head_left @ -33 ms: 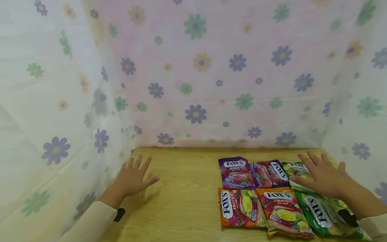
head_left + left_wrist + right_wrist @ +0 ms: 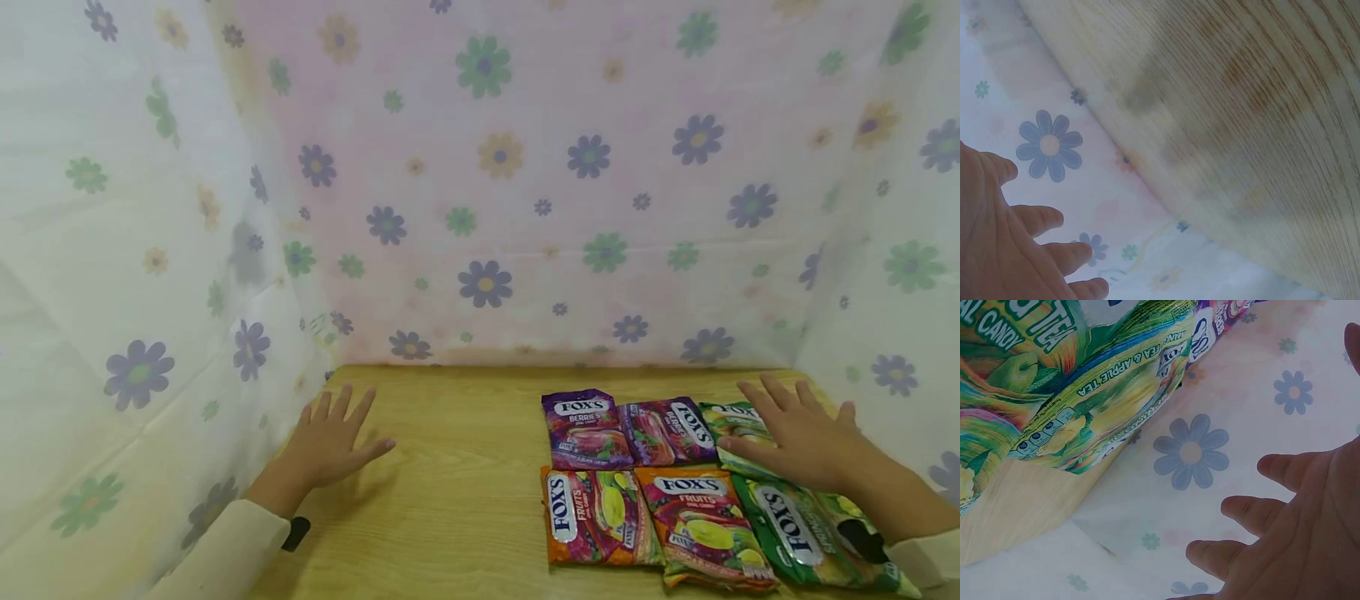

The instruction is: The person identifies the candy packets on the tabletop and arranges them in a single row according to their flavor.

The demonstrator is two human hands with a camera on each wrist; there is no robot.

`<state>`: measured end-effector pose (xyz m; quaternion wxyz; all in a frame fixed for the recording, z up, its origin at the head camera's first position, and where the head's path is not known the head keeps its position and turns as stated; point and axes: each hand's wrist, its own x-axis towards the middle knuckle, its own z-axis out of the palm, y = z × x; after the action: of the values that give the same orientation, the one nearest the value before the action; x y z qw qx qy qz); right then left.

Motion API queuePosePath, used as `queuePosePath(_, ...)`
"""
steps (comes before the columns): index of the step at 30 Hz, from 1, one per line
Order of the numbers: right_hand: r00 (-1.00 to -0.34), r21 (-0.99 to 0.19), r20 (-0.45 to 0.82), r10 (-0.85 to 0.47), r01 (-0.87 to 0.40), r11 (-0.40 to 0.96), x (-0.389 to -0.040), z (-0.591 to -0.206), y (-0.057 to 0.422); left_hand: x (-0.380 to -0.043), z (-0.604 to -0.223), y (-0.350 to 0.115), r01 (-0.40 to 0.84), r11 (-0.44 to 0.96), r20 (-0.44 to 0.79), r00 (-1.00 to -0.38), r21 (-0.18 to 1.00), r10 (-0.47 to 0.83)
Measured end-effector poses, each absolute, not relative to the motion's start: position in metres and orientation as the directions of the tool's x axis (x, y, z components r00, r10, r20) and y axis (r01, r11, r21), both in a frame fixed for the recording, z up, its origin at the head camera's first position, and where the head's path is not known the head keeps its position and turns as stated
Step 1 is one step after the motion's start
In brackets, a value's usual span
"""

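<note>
My left hand (image 2: 327,446) hovers over the left side of the wooden table with its fingers spread and nothing in it. Over the right side, my right hand (image 2: 813,442) is spread too, above the green candy bags. It partly hides the back green bag (image 2: 742,421) and overlaps the front green bag (image 2: 798,525). Two purple Berries bags (image 2: 587,429) lie in the back row. In front of them are two orange Fruits bags (image 2: 603,517). The right wrist view shows a green tea candy bag (image 2: 1122,394) beyond the fingers (image 2: 1254,515).
The wooden table (image 2: 442,500) is bordered by flowered cloth (image 2: 420,275) at the back and both sides. Each wrist wears a dark band, the left band (image 2: 297,533) showing under a cream sleeve (image 2: 225,554).
</note>
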<state>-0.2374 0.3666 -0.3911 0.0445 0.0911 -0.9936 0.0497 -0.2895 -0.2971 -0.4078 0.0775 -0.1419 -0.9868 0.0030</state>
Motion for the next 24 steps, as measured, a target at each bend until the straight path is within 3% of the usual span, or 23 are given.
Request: queuePosePath(24, -0.976, -0.098, 0.115, -0.187, -0.199, 0.975, -0.238, -0.391, 0.355, -0.291, -0.406, -0.288, 0.273, 0.961, 0.159, -0.948, -0.034, 0.275)
